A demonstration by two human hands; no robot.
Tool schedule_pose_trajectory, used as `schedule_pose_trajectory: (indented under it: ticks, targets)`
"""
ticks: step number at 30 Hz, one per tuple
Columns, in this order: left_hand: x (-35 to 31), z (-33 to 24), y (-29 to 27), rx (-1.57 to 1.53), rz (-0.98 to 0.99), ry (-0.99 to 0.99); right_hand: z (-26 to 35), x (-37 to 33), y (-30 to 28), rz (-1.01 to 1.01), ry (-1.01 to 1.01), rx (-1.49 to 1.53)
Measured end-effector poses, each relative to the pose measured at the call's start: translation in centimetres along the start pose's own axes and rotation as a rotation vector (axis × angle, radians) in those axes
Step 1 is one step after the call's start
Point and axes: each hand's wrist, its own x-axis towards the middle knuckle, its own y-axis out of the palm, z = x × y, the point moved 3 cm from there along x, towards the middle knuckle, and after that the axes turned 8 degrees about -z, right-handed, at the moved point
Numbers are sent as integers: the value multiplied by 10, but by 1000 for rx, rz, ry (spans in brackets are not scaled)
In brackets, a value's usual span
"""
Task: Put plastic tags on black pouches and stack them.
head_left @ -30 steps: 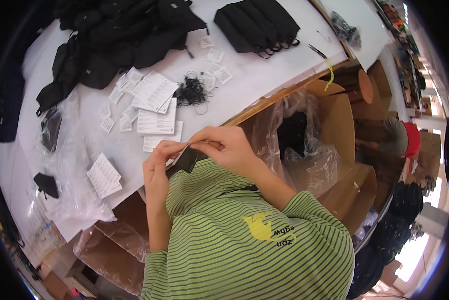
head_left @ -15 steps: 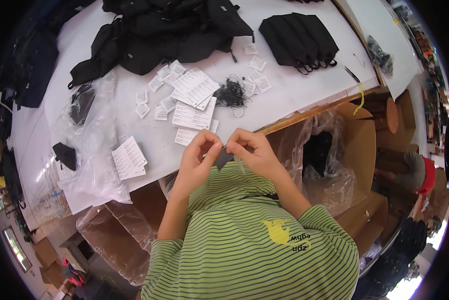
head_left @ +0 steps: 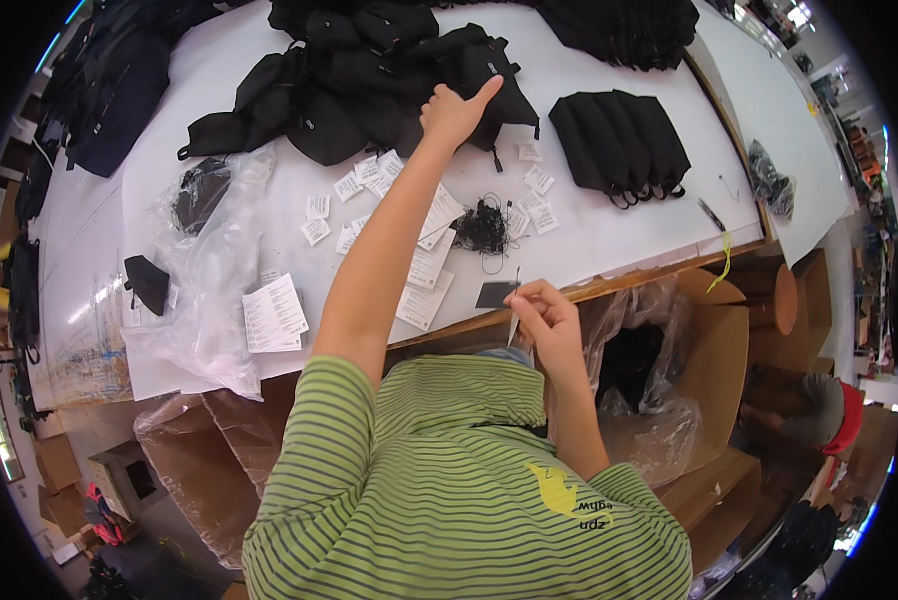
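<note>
My left hand (head_left: 456,112) reaches out over the pile of black fabric bags (head_left: 334,125) at the far side of the table. Its thumb stands apart from the fingers, which lie at a black pouch (head_left: 484,75). Near the table's front edge my right hand (head_left: 551,328) pinches a thin cord between thumb and fingers. A dark grey tag (head_left: 497,294) and a narrow white tag (head_left: 513,328) hang at this pinch. Past it lies a tangle of black cords (head_left: 482,228), beside stacked white printed tags (head_left: 431,298).
Folded black bags (head_left: 619,145) lie in a row at right, with small snips (head_left: 711,214) near the edge. Clear plastic wrap (head_left: 214,270) and more printed tags (head_left: 276,315) are at left. Below the edge stand cardboard boxes (head_left: 714,370). Another person (head_left: 819,415) is at far right.
My hands were together at the front edge with the tags. Now the left has reached far forward to the bag pile, while the right has moved slightly right, still holding the tags.
</note>
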Motion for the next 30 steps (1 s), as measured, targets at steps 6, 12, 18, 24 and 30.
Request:
schedule_pose_trajectory:
  ticks: [6, 12, 18, 24, 30]
  targets:
    - [33, 9, 51, 407, 48, -25, -29, -29, 10, 1, 99, 65]
    - [41, 5, 37, 2, -35, 247, -72, -71, 14, -51, 88, 6]
    - [-11, -49, -51, -105, 160, 597, -73, -64, 10, -22, 60, -4]
    - [-93, -7, -140, 584, -60, 1023, -77, -44, 11, 50, 22, -57]
    - [-150, 61, -166, 552, 101, 647, -45, -9, 34, 86, -36, 76]
